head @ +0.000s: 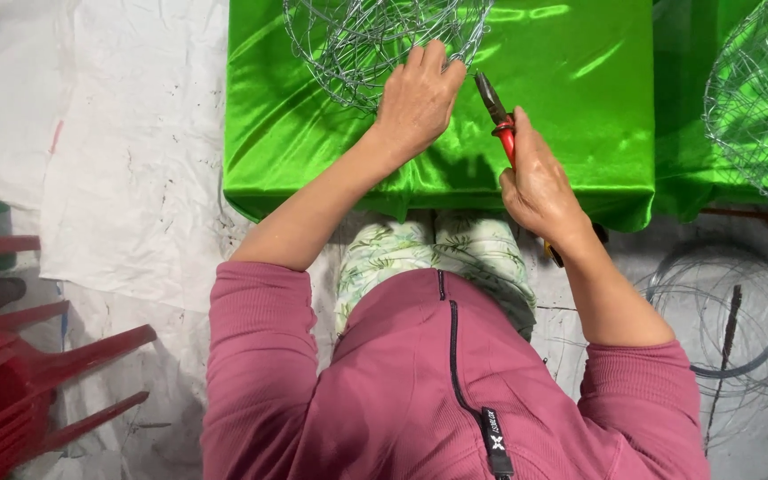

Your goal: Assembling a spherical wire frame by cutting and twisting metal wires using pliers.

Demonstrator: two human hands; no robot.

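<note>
Head camera looks straight down on the wire mesh basket [375, 44], which lies at twelve o'clock on the green satin-covered table [580, 107], its far part cut off by the top edge of the view. My left hand [418, 102] rests on its near rim, fingers curled over the wires and clamped onto the mesh. Just beside it, toward one o'clock, my right hand [540, 187] is closed around the red handles of the pliers [495, 111], whose dark jaws point up toward the basket rim, near the wire; I cannot tell whether they touch it.

A second wire basket [762, 107] sits at two o'clock on the same green cloth, well apart from my hands. The table's near edge runs across just above my knees, the cloth hanging down over it. At four o'clock loose wire coils [722, 311] lie on the floor. At eight o'clock a red plastic chair [20, 382] stands on the white floor sheet [126, 151], which spreads open from nine to eleven o'clock.
</note>
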